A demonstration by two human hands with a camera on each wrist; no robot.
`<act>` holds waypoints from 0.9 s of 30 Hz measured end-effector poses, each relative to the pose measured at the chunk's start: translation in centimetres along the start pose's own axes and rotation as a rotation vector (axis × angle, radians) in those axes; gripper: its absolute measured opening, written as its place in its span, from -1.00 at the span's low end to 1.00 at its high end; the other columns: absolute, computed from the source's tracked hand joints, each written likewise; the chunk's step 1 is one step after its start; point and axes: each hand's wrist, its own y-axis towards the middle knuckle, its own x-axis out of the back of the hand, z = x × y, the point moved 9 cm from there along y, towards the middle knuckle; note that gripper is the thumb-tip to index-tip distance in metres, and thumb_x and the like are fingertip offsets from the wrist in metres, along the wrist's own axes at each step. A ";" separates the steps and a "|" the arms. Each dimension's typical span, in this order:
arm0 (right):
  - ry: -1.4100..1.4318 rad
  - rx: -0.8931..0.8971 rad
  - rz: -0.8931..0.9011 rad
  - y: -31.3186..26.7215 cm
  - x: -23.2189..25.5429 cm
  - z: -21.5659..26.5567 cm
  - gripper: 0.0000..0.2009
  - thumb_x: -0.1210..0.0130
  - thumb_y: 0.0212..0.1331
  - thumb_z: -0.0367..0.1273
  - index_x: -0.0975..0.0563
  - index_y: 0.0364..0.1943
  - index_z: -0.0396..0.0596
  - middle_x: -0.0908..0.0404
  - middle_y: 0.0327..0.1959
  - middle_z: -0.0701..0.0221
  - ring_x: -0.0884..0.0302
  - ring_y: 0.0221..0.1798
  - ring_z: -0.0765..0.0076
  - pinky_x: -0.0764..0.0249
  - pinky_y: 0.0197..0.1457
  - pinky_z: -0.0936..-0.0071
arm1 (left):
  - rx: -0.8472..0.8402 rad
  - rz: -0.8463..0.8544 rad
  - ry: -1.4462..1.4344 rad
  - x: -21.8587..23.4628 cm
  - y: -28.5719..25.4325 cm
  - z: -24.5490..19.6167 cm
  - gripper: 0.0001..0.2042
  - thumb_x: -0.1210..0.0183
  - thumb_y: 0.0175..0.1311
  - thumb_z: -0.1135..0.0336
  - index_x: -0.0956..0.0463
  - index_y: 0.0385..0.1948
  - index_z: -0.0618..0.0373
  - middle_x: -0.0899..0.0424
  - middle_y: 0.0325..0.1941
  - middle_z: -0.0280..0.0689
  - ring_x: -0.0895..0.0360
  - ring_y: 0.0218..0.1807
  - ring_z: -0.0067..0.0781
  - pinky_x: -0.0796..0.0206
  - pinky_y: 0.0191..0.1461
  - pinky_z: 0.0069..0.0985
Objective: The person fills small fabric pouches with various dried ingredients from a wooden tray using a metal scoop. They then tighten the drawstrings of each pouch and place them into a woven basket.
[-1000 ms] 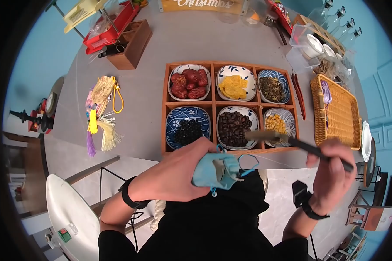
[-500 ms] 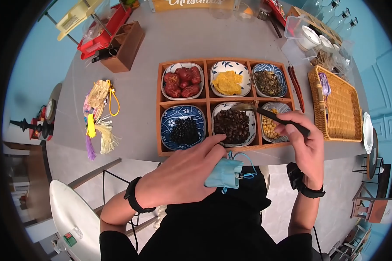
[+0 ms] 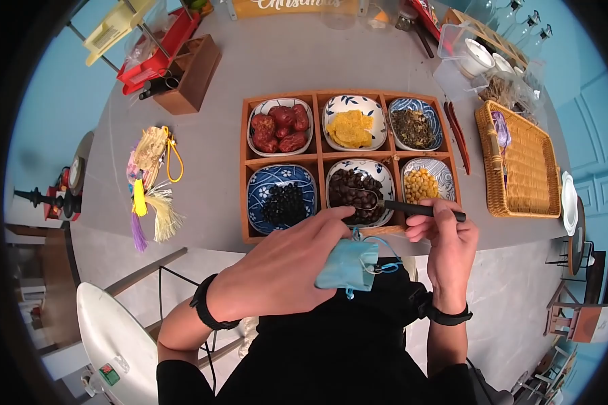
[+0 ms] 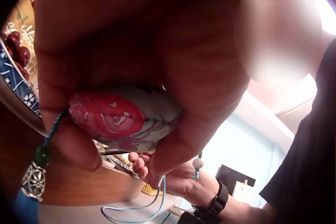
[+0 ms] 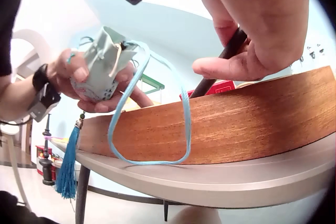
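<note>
My left hand (image 3: 270, 266) grips a light blue drawstring pouch (image 3: 348, 265) just in front of the wooden box. In the left wrist view the pouch shows a pink flower print; its blue cord (image 5: 186, 124) and blue tassel (image 5: 66, 163) hang down in the right wrist view. Pinched between the fingers and thumb of my right hand (image 3: 450, 246) is the black handle of a spoon (image 3: 422, 209). The spoon's bowl lies among dark brown beans (image 3: 348, 181) in the patterned dish (image 3: 388, 181) at the box's front middle.
The divided wooden box (image 3: 247, 162) also holds dishes of red dates (image 3: 280, 128), yellow pieces (image 3: 350, 128), dried leaves (image 3: 415, 128), black beans (image 3: 287, 204) and corn kernels (image 3: 420, 183). A wicker basket (image 3: 530, 165) stands right; tasselled pouches (image 3: 148, 152) lie left.
My right hand has brought the spoon left and down, from above the dishes into the brown beans. The left hand has moved closer to the box, and the pouch's mouth has turned right.
</note>
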 end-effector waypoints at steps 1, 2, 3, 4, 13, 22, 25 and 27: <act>0.039 -0.003 -0.035 0.0 0.4 0.0 -0.74 0.07 0.37 -0.38 -0.52 -0.21 -0.39 -0.64 -0.47 0.18 -0.59 -0.52 0.41 -0.54 -0.40 0.57 | -0.002 -0.001 0.002 0.1 -0.1 0.1 -0.44 -0.34 -0.12 0.41 -0.28 -0.01 0.21 -0.32 0.27 -0.10 -0.46 0.10 0.04 -0.38 0.06 -0.27; 0.047 0.011 -0.037 0.1 0.5 0.1 -0.74 0.09 0.37 -0.38 -0.53 -0.24 -0.37 -0.64 -0.48 0.17 -0.58 -0.54 0.39 -0.53 -0.42 0.56 | 0.004 -0.002 -0.074 0.3 -0.4 0.3 -0.45 -0.33 -0.08 0.41 -0.28 0.00 0.22 -0.36 0.21 -0.07 -0.45 0.10 0.04 -0.37 0.07 -0.27; 0.047 0.012 -0.038 0.1 0.5 0.1 -0.74 0.09 0.37 -0.38 -0.53 -0.24 -0.37 -0.64 -0.48 0.17 -0.58 -0.54 0.39 -0.53 -0.42 0.56 | 0.010 -0.003 -0.150 0.5 -0.6 0.4 -0.47 -0.32 -0.05 0.42 -0.29 0.01 0.23 -0.40 0.14 -0.04 -0.44 0.11 0.05 -0.36 0.08 -0.27; 0.070 0.021 -0.052 0.1 0.7 0.2 -0.73 0.09 0.37 -0.38 -0.53 -0.24 -0.37 -0.64 -0.49 0.17 -0.58 -0.54 0.39 -0.52 -0.43 0.56 | 0.067 0.008 -0.185 0.6 -0.9 0.9 -0.45 -0.32 -0.06 0.43 -0.29 0.02 0.22 -0.45 0.04 -0.06 -0.47 0.07 0.01 -0.33 0.09 -0.32; 0.084 0.185 -0.090 -0.3 2.0 4.7 -0.72 0.10 0.37 -0.35 -0.50 -0.23 -0.38 -0.61 -0.52 0.15 -0.53 -0.59 0.36 -0.47 -0.46 0.56 | 0.248 -0.065 -0.418 1.5 -1.1 2.3 -0.42 -0.34 -0.01 0.37 -0.24 0.07 0.21 -0.56 -0.03 -0.05 -0.54 0.06 -0.05 -0.35 0.11 -0.30; -0.169 0.248 0.117 -4.2 -1.6 11.2 -0.85 0.05 0.20 -0.54 -0.53 -0.33 -0.39 -0.61 -0.35 0.10 -0.62 -0.51 0.28 -0.59 -0.39 0.48 | 0.178 -0.057 -0.496 1.0 0.0 2.1 -0.42 -0.34 0.01 0.34 -0.25 0.07 0.23 -0.56 -0.06 -0.08 -0.55 0.01 -0.14 -0.34 0.09 -0.37; -0.432 0.492 0.503 -5.3 -5.8 12.7 -0.86 -0.05 0.05 -0.59 -0.57 -0.30 -0.37 -0.62 -0.31 0.13 -0.65 -0.34 0.29 -0.57 -0.22 0.43 | 0.154 -0.061 -0.462 0.9 0.1 1.9 -0.39 -0.39 -0.03 0.35 -0.26 0.07 0.16 -0.60 -0.08 -0.24 -0.53 -0.08 -0.45 -0.35 0.05 -0.48; -0.407 0.521 0.497 -5.7 -5.2 12.6 -0.84 -0.11 0.04 -0.52 -0.57 -0.31 -0.36 -0.61 -0.35 0.12 -0.62 -0.36 0.28 -0.54 -0.22 0.41 | 0.159 -0.059 -0.433 1.0 -0.1 2.0 -0.40 -0.39 -0.05 0.35 -0.27 0.06 0.16 -0.59 -0.08 -0.23 -0.53 -0.08 -0.43 -0.35 0.04 -0.47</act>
